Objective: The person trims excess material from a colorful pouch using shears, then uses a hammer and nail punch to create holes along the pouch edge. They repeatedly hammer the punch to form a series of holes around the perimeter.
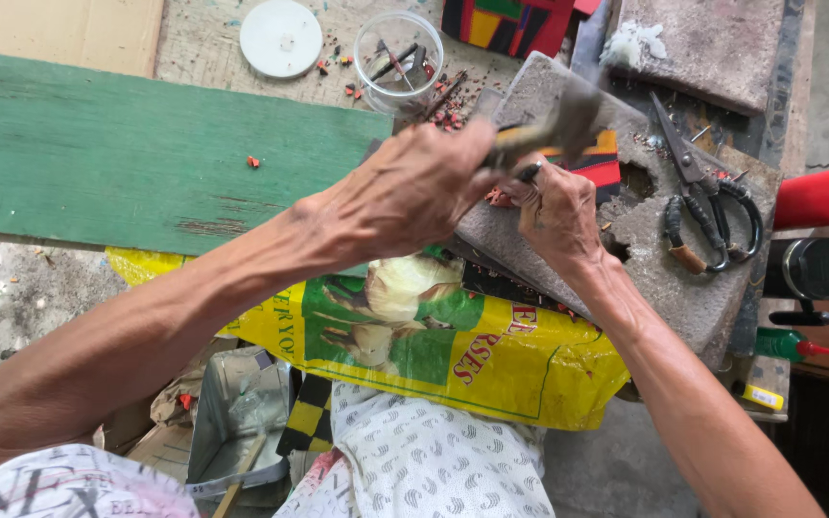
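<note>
scissors (707, 197) on stone slab (664, 278) right of hands (477, 192), jar (398, 58) and lid (281, 38) behind plank (127, 153)

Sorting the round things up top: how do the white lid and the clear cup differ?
The white lid is opaque, flat and bare; the clear cup is see-through, taller and holds dark bits. The lid lies left of the cup. Both are round and sit beyond the hands.

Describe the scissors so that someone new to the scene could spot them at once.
Start at the grey stone slab under the hands. The scissors lie on its right part, right of the right hand, blades pointing up-left. They alone have dark looped handles, one wrapped in brown.
</note>
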